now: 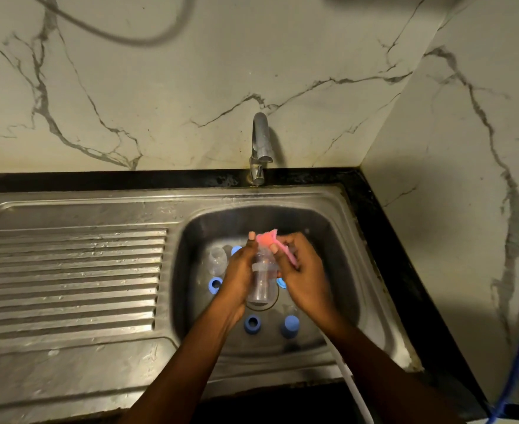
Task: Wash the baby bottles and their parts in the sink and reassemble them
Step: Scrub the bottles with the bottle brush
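Sink: we look down on a steel sink set in the dark surface, with a ribbed drainboard on the left, the basin on the right and the tap at the back edge.
Left hand: our left hand is wrapped around a clear baby bottle, held above the basin's middle.
Right hand: our right hand pinches a pink sponge against the bottle's far end, so the two hands nearly touch.
Second bottle: a clear bottle lies toward the basin's left edge.
Blue parts: a ring sits on the left, and another ring and a cap sit near the front edge.
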